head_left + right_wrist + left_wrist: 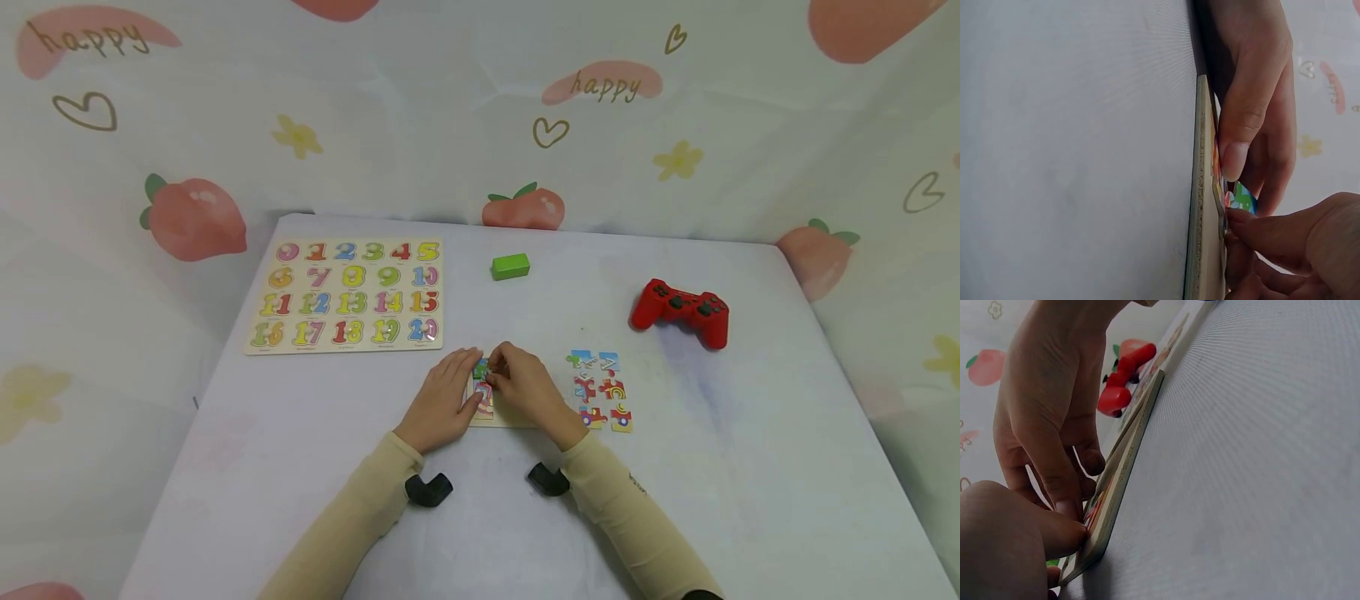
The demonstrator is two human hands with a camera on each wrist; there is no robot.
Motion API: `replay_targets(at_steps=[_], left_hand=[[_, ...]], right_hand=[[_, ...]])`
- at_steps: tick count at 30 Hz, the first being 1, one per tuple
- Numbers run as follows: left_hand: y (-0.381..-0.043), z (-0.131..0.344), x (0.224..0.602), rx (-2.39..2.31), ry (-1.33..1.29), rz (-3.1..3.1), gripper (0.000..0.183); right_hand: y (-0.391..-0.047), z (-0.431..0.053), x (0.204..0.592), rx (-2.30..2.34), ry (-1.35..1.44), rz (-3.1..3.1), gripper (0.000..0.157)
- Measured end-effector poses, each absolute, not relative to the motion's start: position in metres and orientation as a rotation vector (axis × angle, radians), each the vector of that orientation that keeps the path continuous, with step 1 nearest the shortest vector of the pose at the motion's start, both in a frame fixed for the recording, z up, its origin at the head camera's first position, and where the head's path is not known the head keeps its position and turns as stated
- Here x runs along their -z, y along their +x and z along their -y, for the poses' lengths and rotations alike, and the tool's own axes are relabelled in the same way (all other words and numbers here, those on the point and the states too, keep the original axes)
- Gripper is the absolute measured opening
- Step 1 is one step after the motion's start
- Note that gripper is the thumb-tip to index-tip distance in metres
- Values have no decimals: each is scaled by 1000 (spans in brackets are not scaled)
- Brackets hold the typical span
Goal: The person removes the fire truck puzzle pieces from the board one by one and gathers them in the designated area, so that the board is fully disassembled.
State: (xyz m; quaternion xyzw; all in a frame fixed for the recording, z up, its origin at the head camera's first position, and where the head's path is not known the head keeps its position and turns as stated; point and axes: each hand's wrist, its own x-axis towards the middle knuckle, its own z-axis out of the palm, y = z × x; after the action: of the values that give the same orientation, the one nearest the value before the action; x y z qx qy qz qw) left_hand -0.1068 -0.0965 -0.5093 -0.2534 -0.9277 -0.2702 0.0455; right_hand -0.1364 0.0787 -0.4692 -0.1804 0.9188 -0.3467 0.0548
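A small wooden puzzle board point(513, 417) lies in front of me, with colourful jigsaw pieces along its left side. My left hand point(444, 400) rests at the board's left edge, its fingers fairly straight and its thumb pressing on a lower piece point(484, 406). From the right, my right hand point(528, 387) reaches over the board and pinches a green-and-blue puzzle piece point(1245, 197) at its edge. That piece looks tilted up in the right wrist view, beside the left fingers. The right palm hides part of the board.
Several loose jigsaw pieces point(592, 387) lie in two columns right of the board. A number puzzle board point(300, 321) is at the back left, a green block point(511, 267) at the back middle, and a red game controller point(678, 310) at the right.
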Motion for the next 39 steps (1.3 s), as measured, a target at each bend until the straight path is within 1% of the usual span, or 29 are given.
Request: replay_targets(at_steps=[6,14,18,24,31,39], left_hand=[[-107,97,510,800,-778,2826,58],[-107,97,510,779,-765,2859,60],[-107,97,510,774,-764,2867,60],[-106,97,509,791,-761,2859,59],[-106,97,511,774,-769,2871,51],[-107,97,510,785,-768,2888,38]], right_hand=[[-137,-78,469,1058,-549,-2780,29],[-138,-82,463,1001,-498,-2786,25],[-144,-97,459,974,-442,-2784,25],[-156,-136,451,947,-380,-2784,29],[-163,-171,446,881,-426,-2759,27],[-167,-180,450,803,-428,-2706,27]])
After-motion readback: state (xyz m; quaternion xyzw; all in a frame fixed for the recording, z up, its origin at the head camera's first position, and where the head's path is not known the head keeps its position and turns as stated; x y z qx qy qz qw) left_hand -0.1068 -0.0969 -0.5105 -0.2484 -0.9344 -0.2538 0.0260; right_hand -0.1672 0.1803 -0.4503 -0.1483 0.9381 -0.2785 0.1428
